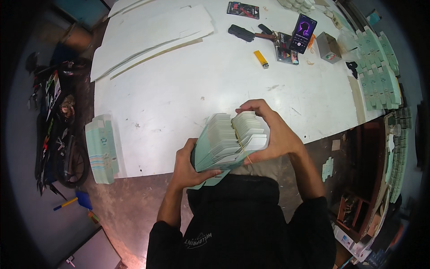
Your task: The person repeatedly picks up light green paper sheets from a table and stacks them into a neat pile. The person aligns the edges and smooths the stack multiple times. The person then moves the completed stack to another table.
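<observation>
Between my two hands is a thick bundle of flat, pale green card cartons (221, 139), their white edges fanned toward me. A thin yellowish rubber band (238, 139) runs across the bundle. My left hand (190, 168) is closed round its left side, with the thumb along the lower edge. My right hand (280, 136) grips the right end, fingers over the far side and thumb near the band at the close side. The bundle is held at the front edge of the white table (165, 112), just ahead of my body.
Another carton stack (102, 148) lies at the table's left edge. White sheets (152, 38) cover the far left. Far right are a yellow lighter (260, 58), a phone (303, 33) and a small box (329, 47). More carton stacks (378, 71) line the right; a bicycle (67, 130) stands left.
</observation>
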The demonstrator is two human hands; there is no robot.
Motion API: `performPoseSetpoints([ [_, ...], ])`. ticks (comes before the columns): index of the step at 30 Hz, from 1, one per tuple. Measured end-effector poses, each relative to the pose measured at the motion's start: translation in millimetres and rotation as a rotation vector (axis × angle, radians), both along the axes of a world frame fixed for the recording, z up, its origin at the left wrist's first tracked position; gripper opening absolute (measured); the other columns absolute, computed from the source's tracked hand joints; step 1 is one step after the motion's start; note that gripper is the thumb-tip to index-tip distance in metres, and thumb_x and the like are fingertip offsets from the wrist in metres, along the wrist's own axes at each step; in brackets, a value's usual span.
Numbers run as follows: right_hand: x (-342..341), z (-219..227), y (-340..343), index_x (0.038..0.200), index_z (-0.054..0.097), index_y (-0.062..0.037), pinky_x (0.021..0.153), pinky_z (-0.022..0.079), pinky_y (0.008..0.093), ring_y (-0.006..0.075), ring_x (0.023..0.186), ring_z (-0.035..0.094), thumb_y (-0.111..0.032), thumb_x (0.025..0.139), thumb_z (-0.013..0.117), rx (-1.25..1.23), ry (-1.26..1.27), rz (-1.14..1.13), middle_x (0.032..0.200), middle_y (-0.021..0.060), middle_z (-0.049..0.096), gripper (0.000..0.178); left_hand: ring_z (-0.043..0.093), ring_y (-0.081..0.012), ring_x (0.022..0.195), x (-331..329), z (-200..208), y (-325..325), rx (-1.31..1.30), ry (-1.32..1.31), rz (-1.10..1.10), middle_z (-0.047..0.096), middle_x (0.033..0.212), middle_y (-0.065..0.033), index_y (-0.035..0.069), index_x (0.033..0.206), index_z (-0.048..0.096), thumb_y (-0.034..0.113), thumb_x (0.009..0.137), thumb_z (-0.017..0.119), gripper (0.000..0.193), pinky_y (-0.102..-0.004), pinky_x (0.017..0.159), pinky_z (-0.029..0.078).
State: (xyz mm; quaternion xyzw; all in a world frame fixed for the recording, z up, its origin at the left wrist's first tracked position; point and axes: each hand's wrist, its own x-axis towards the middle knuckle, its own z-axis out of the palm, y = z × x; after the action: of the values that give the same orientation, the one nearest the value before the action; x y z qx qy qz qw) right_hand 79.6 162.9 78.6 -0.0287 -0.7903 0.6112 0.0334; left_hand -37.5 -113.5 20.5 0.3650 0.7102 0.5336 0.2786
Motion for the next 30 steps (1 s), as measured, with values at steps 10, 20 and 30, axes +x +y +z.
performPoseSetpoints([
  [10, 31.0, -3.1, -48.5, 0.104, 0.072, -0.0059, 0.081, 0.049, 0.0428, 0.0268, 0.094, 0.063, -0.038, 0.067, 0.101, 0.418, 0.866, -0.321, 0.111, 0.0081, 0.062, 0.058, 0.064, -0.024, 0.119, 8.7, -9.5, 7.1, 0.171, -0.6, -0.041, 0.068, 0.128, -0.0134, -0.004, 0.139, 0.055, 0.012, 0.057, 0.099, 0.094, -0.0389, 0.104, 0.051],
  [20, 31.8, -6.2, -37.5, 0.083, 0.072, -0.0024, 0.061, 0.051, 0.0379, 0.0245, 0.069, 0.064, -0.017, 0.089, 0.082, 0.309, 0.451, -0.067, 0.075, 0.0094, 0.066, 0.018, 0.064, -0.032, 0.124, 24.4, -44.0, -5.9, 0.506, -0.951, 0.04, 0.065, 0.134, -0.0163, -0.002, 0.149, 0.047, 0.007, 0.058, 0.092, 0.102, -0.0457, 0.106, 0.053],
  [30, 57.1, -77.9, -95.6, 0.088, 0.067, -0.0025, 0.059, 0.051, 0.0331, 0.0235, 0.071, 0.063, -0.008, 0.085, 0.086, 0.063, 0.39, -0.239, 0.082, 0.0093, 0.064, 0.02, 0.069, -0.0371, 0.116, -13.9, -76.8, 24.6, 0.72, -0.967, 0.168, 0.066, 0.132, -0.022, -0.006, 0.148, 0.048, 0.037, 0.087, 0.075, 0.079, -0.0493, 0.099, 0.058],
])
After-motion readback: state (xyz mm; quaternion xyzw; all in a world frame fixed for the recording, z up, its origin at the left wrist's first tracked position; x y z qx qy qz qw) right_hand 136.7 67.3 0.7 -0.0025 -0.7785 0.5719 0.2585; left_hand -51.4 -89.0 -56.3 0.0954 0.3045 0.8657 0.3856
